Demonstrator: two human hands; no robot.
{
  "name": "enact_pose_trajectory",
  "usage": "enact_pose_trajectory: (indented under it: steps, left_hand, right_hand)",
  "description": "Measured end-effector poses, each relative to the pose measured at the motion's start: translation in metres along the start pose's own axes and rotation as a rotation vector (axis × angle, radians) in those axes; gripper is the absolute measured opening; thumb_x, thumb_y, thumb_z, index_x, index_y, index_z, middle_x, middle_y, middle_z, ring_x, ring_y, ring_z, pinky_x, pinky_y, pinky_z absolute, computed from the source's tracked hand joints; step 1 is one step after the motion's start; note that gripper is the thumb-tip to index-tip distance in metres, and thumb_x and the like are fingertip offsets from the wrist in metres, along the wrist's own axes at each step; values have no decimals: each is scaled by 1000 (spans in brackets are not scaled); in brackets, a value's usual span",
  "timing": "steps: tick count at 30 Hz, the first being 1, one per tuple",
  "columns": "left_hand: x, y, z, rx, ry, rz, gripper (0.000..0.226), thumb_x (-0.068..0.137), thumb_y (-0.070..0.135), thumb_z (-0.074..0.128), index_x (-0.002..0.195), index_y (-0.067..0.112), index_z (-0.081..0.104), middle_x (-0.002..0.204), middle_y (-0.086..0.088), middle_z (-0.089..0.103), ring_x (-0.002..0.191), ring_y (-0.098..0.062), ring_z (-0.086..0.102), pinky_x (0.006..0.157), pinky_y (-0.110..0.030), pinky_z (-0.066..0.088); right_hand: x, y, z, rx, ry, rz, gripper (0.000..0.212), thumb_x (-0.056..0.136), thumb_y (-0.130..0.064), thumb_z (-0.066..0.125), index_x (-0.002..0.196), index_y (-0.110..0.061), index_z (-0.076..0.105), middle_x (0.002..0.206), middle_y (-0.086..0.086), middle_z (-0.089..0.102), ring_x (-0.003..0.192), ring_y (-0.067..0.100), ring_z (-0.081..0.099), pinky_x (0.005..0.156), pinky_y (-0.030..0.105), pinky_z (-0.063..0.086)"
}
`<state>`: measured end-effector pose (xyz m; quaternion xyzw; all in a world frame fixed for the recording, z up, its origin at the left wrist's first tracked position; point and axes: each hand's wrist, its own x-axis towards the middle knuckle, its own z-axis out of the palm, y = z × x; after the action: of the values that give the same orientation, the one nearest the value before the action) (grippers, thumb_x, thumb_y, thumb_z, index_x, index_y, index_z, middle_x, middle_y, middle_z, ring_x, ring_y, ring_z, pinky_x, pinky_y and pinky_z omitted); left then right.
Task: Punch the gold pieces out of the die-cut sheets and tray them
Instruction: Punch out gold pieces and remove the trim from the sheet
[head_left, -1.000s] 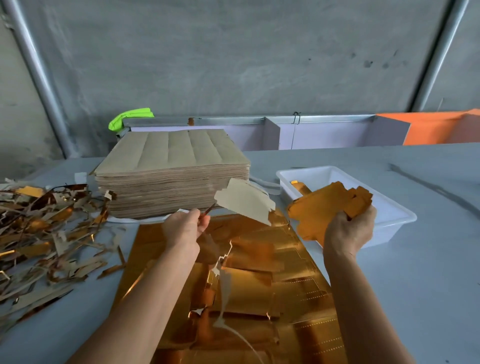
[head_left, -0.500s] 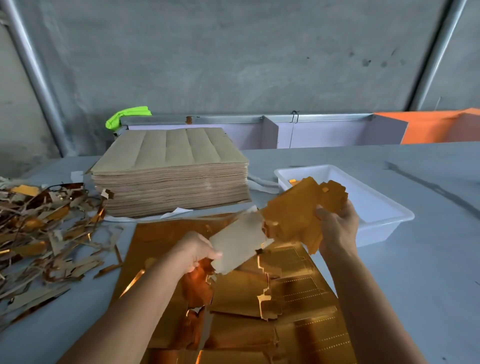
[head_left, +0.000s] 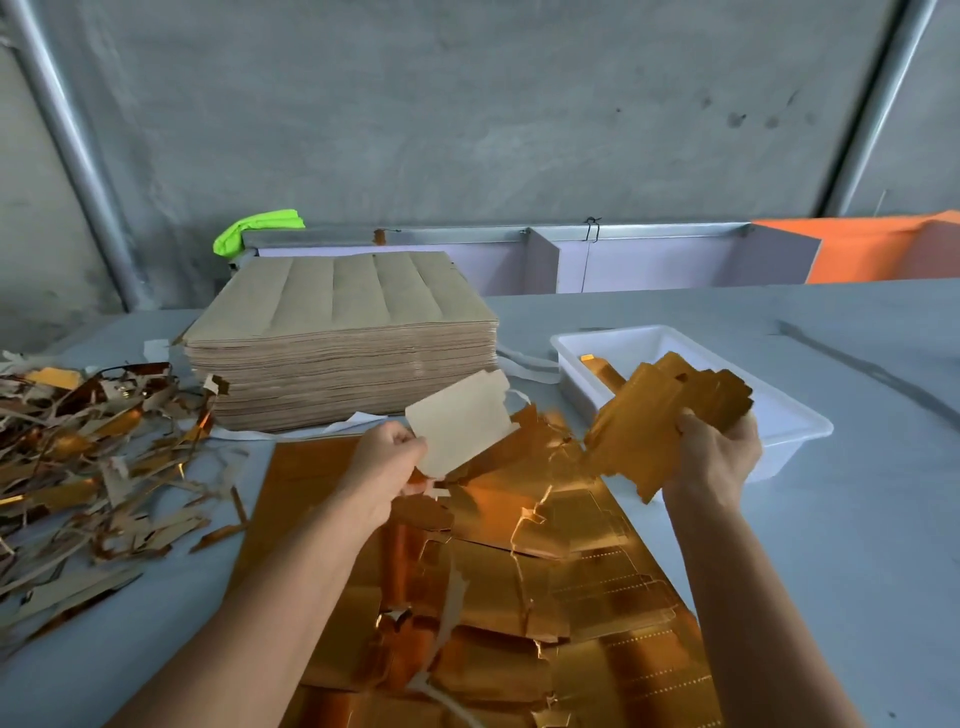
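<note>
We see the grey counter (head_left: 857, 519) spread across the whole lower view, and on it, directly in front of us, the gold die-cut sheet (head_left: 519, 582) lies flat, torn and partly punched out, with perforated lines showing on its right half. Behind it, towards the wall, sits the tall stack of brown sheets (head_left: 343, 338), backs up, with a bright green cloth (head_left: 257, 228) behind its far left corner. To our left a loose heap of scrap strips (head_left: 78, 457), gold and brown mixed, covers the counter edge. To the right of the stack stands the white tray (head_left: 779, 421), and we make out one gold piece (head_left: 602, 371) lying inside it near the far left corner. Our right hand (head_left: 719, 452) hovers just in front of the tray, fingers curled round a bunch of gold pieces (head_left: 665, 410) fanned out above its near rim. Our left hand (head_left: 387, 462) is raised over the top of the die-cut sheet, pinching a single piece (head_left: 460, 421) by its lower left corner, pale back facing us and tilted up to the right.
</note>
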<state>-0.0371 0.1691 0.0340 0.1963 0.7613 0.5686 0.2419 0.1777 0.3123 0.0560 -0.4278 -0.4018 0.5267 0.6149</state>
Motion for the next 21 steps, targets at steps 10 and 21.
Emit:
enact_pose_trajectory:
  steps: [10, 21]
  left_hand:
    - [-35, 40, 26, -330, -275, -21, 10, 86, -2, 61, 85, 7, 60, 90, -12, 64, 78, -22, 64, 57, -30, 56]
    - [-35, 54, 21, -390, -243, -151, 10, 85, -2, 61, 81, 6, 66, 71, -10, 67, 62, -20, 63, 45, -23, 48]
  right_hand:
    - [-60, 22, 38, -595, -347, -747, 17, 91, 2, 52, 106, -3, 58, 82, 7, 62, 70, 30, 59, 58, 17, 29]
    - [-70, 26, 28, -649, -816, -1012, 33, 93, -14, 55, 124, -3, 59, 110, 11, 67, 96, 26, 62, 77, 36, 54]
